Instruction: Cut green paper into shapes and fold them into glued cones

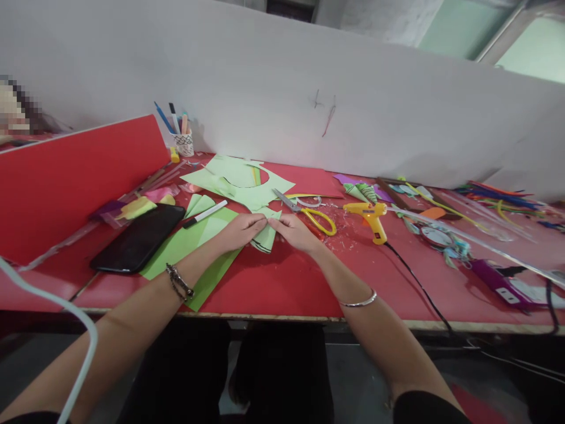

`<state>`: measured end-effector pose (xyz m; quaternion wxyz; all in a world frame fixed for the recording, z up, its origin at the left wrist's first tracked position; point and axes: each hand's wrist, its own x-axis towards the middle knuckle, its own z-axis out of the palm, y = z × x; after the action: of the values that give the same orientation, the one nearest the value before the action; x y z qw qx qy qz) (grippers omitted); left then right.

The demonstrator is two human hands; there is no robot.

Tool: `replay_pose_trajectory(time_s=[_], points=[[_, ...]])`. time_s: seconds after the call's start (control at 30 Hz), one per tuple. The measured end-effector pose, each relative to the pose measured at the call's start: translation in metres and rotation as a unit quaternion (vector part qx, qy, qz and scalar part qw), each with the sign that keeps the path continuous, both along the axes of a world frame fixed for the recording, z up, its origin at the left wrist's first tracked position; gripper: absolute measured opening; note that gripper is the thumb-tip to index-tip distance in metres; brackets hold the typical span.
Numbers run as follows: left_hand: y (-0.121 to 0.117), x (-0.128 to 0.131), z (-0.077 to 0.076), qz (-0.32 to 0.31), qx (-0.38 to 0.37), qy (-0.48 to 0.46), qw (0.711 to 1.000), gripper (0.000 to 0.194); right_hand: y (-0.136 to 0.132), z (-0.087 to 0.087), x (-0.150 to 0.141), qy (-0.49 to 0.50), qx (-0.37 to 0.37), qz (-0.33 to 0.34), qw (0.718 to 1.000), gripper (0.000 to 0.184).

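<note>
Between both hands is a small piece of light green paper (265, 240) with dark curved lines along its lower edge. My left hand (242, 229) pinches its upper left side, and my right hand (295, 231) pinches the right side, thumbs nearly meeting. Just behind lie yellow-handled scissors (324, 221), blades pointing away to the left. A larger light green sheet (238, 185) with a round cut-out lies beyond the hands. Left of my left hand, a black-and-white marker (205, 214) rests on green paper sheets (212, 282).
A yellow glue gun (373, 221) stands to the right, its black cord running over the table edge. A black phone (139, 238) lies left, near an upright red board (79, 182). A pen cup (183, 143), purple power strip (503, 285) and pipe cleaners (498, 197) are farther out.
</note>
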<state>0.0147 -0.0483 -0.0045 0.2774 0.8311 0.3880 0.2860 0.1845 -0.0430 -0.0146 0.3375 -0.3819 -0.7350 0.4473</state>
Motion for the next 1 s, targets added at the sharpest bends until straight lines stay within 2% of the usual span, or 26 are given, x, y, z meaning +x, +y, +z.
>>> replay_pose_trajectory(time_s=[0.17,0.37,0.5,0.63,0.77,0.87,1.0], points=[[-0.0006,0.0005,-0.0001,0.007,0.019,0.016,1.000,0.032,0.0001,0.0021,0.0011,-0.005,0.018,-0.008,1.000,0.041],[-0.0026,0.0015,0.0024,0.006,-0.016,0.004,1.000,0.029,-0.0002,0.0028,0.0004,0.029,0.016,-0.026,0.999,0.035],[0.0005,0.0004,-0.0012,0.001,-0.014,-0.002,1.000,0.032,0.0015,0.0004,0.0022,-0.001,0.035,-0.010,0.999,0.034],[0.0005,-0.0012,-0.0008,-0.008,-0.112,0.005,0.994,0.039,0.0013,0.0000,0.0018,-0.010,0.044,-0.003,0.999,0.032],[-0.0057,-0.0013,0.0054,-0.037,-0.238,0.026,0.970,0.047,0.0007,0.0016,0.0003,0.028,0.069,-0.027,0.997,0.034],[-0.0079,-0.0015,0.0077,-0.044,-0.256,0.009,0.966,0.053,-0.0008,0.0035,0.0001,0.030,0.070,-0.019,0.997,0.034],[-0.0054,-0.0031,0.0065,0.000,-0.236,-0.016,0.972,0.056,-0.0053,0.0067,-0.0010,-0.017,0.041,0.008,0.999,0.034]])
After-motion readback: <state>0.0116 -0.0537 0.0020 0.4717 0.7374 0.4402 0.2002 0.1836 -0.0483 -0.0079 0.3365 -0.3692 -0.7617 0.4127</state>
